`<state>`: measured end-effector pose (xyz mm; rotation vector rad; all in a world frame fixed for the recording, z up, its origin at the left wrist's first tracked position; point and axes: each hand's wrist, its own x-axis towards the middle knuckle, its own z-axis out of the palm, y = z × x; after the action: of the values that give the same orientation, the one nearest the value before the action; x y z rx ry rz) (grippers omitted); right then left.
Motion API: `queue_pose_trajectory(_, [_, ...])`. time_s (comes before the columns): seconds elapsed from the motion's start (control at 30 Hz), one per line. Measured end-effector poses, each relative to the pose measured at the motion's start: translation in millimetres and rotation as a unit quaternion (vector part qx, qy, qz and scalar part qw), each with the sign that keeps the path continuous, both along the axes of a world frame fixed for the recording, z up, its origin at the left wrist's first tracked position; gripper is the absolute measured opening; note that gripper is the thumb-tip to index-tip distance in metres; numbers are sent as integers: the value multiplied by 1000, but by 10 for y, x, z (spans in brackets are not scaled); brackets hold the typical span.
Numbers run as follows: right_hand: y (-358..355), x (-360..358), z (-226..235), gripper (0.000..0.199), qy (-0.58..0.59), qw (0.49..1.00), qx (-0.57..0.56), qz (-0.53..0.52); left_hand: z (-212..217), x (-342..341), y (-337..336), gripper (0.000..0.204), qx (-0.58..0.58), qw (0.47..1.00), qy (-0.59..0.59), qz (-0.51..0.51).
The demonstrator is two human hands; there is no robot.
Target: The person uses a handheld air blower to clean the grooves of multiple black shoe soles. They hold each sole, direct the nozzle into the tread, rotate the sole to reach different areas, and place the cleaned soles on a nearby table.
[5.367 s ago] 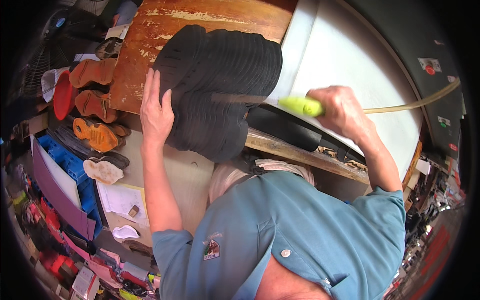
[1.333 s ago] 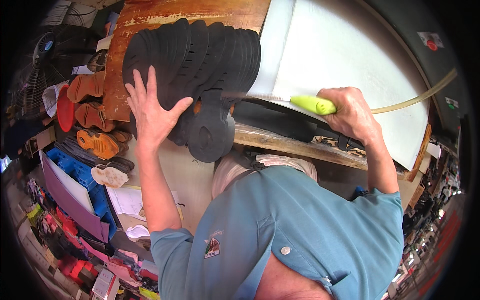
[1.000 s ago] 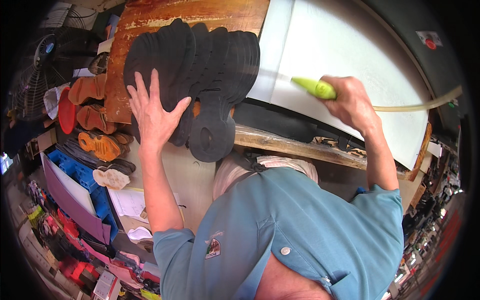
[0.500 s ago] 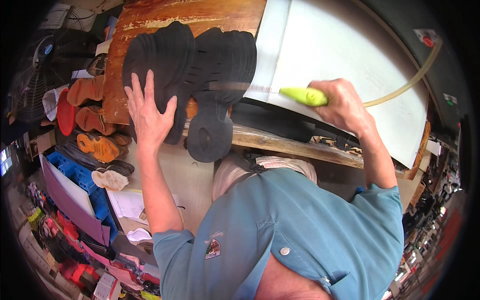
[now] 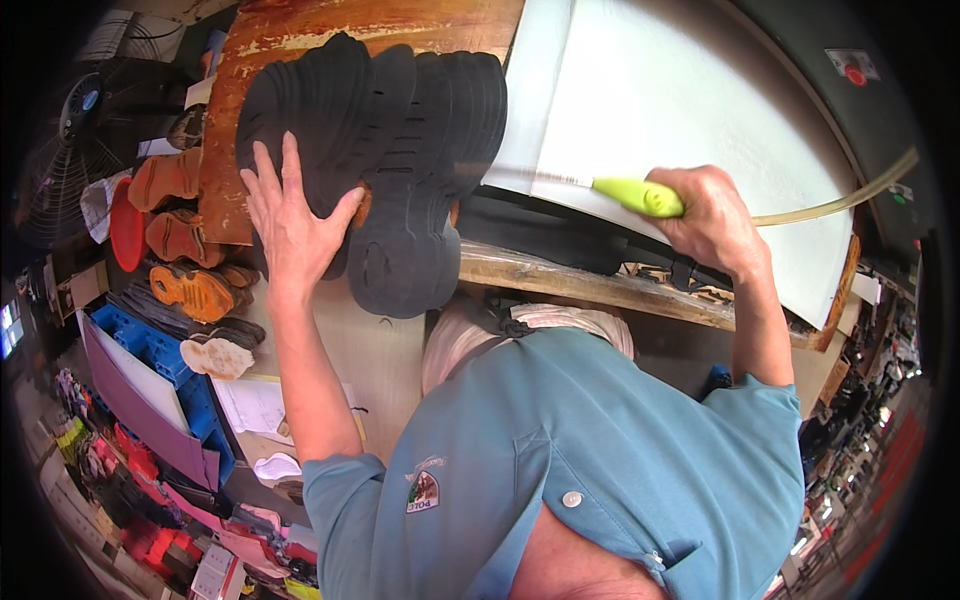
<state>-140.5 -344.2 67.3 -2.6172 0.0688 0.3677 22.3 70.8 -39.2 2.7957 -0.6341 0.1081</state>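
The green-handled tool (image 5: 638, 195) clenched in my right fingers (image 5: 695, 179) has shifted rightward, its blurred thin end now about the right edge of the fanned black shoe-sole pieces (image 5: 405, 112), leaving their slotted middle unobstructed. My left fingers (image 5: 292, 172), spread open, rest on these pieces, which partly overhang the brown wooden surface (image 5: 400, 22).

Black sole-shaped pieces (image 5: 401, 128) are looking matt and smooth, while the far wooden board (image 5: 430, 22) is showing glossy varnish with rough, pale patches. On the right, the green handle (image 5: 637, 196) is looking like smooth plastic; near, the teal shirt (image 5: 610, 440) is showing matt, creased cloth
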Motion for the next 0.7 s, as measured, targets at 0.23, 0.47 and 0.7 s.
queue_pose_trajectory(0.23, [39, -43, 10, 14, 9, 999, 13, 28, 64, 95, 80, 87, -71, 995, 64, 19])
queue_pose_trajectory(0.47, [59, -68, 13, 18, 43, 997, -17, 54, 68, -16, -80, 114, 14, 998, 41, 38])
queue_pose_trajectory(0.7, [34, -37, 0, 16, -8, 1000, -1, 2, 48, -9, -71, 113, 18, 1000, 11, 20])
